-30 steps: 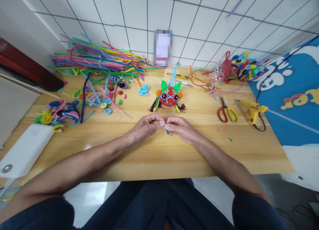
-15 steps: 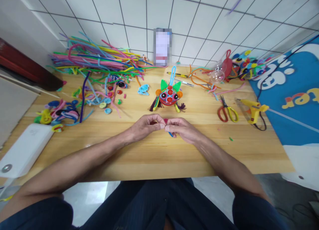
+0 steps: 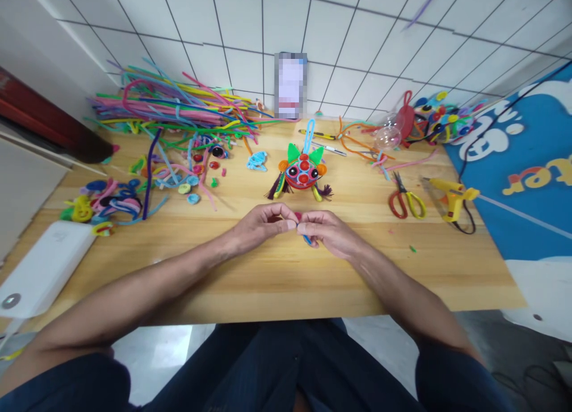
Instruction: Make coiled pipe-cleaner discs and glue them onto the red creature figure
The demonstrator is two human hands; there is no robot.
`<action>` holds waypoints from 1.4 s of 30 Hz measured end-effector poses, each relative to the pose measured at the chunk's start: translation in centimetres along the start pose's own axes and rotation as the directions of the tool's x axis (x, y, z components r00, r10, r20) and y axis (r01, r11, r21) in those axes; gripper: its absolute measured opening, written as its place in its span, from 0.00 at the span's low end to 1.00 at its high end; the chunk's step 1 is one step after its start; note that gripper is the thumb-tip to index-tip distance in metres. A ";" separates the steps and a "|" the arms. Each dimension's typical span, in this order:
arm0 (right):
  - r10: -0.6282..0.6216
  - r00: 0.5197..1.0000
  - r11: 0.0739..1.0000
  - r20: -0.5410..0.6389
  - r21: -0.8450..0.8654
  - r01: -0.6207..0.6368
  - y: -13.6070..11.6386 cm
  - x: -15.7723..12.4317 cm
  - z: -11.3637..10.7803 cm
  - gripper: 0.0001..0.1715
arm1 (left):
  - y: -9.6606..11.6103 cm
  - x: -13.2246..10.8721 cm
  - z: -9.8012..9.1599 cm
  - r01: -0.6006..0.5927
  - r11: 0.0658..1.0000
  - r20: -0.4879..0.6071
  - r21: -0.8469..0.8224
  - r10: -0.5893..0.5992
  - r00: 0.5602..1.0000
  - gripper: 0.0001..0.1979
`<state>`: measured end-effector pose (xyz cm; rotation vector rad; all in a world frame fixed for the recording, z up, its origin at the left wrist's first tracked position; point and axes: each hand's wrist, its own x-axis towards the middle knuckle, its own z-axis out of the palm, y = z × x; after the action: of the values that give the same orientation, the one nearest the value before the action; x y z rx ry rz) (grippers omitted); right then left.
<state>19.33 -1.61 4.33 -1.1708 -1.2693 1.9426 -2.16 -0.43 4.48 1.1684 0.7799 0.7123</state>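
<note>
Pinching between closed fingertips, with left hand [image 3: 267,227] and right hand [image 3: 328,230] together, a small craft piece [image 3: 308,240] — showing blue beneath right fingers, perhaps pinkish-red between both hands, and otherwise hiding behind fingertips. Placing it over the bare middle of wooden tabletop [image 3: 268,281], just in front of green-eared ornament [image 3: 304,168]. Seeming, by judgement, light, soft and bendable — probably gripping well rather than slipping, but likely creasing under hard pressure. Calling for a gentle fingertip hold at the ends. Including, well apart on the right, scissors [image 3: 405,193] and yellow glue gun [image 3: 452,196].
</note>
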 end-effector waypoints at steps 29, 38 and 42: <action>-0.050 0.996 0.996 -0.068 0.069 0.054 1.1 0.3 1.2 0.24 | -2.4 -0.8 2.5 0.064 0.962 -0.154 -0.266 -0.108 0.982 0.23; -0.001 0.998 1.000 0.059 0.021 0.000 0.6 0.1 -0.1 0.20 | -0.5 -0.4 -0.1 0.000 0.998 0.012 0.059 -0.001 1.000 0.19; -0.049 0.998 0.998 0.033 0.044 0.048 1.2 0.1 0.6 0.19 | -1.7 -1.0 1.3 0.032 0.993 -0.114 -0.111 -0.045 0.992 0.21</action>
<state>18.74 -2.27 3.33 -1.0807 -1.2552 1.9525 -1.45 -2.34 3.31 1.0175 0.8489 0.7866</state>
